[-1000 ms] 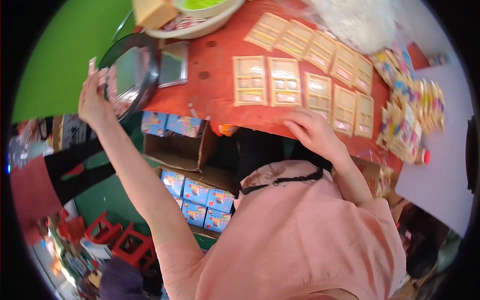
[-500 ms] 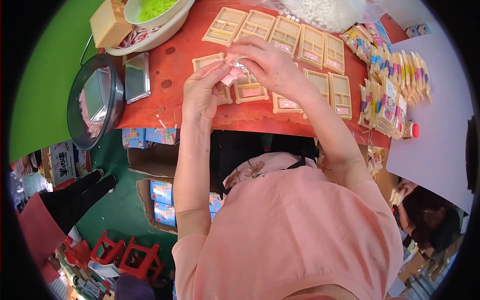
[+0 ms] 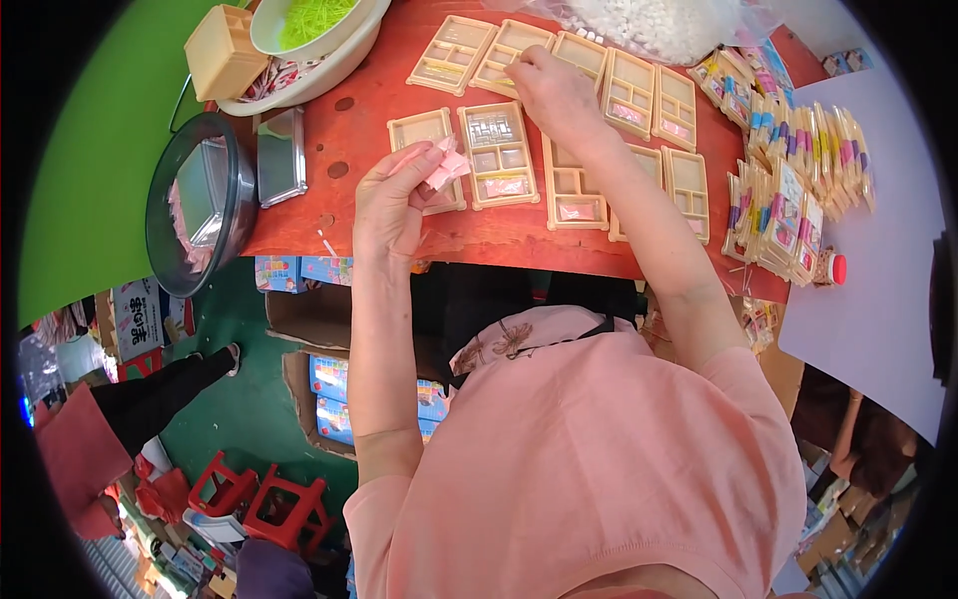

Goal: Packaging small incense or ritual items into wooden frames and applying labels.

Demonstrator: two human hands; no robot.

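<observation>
My left hand (image 3: pixel 391 200) is closed around a small bunch of pink packets (image 3: pixel 446 167), which stick out past the thumb above the table's front edge. My right hand (image 3: pixel 559 98) reaches into the back row of beige compartment trays (image 3: pixel 446 55). Its fingers are pinched together at the lower compartment of the second tray (image 3: pixel 519 40). Whatever they hold is hidden under the fingertips. A yellowish strip lies in that compartment. Several other trays, such as the front one (image 3: pixel 497 150) between my hands, have a pink packet in the lower compartment.
At the left stand a dark round basin (image 3: pixel 239 225) with pink packets and a clear box, a clear lidded tray (image 3: pixel 281 155), and a white tub (image 3: pixel 344 75) holding a green-filled bowl. Bundled packs (image 3: pixel 783 215) and a red-lidded jar (image 3: pixel 831 268) lie right. A bag of white pieces (image 3: pixel 659 30) lies behind.
My right hand has left the packets in my left hand and moved right and away to the back row's second tray. My left hand has dropped slightly nearer, still holding the bunch.
</observation>
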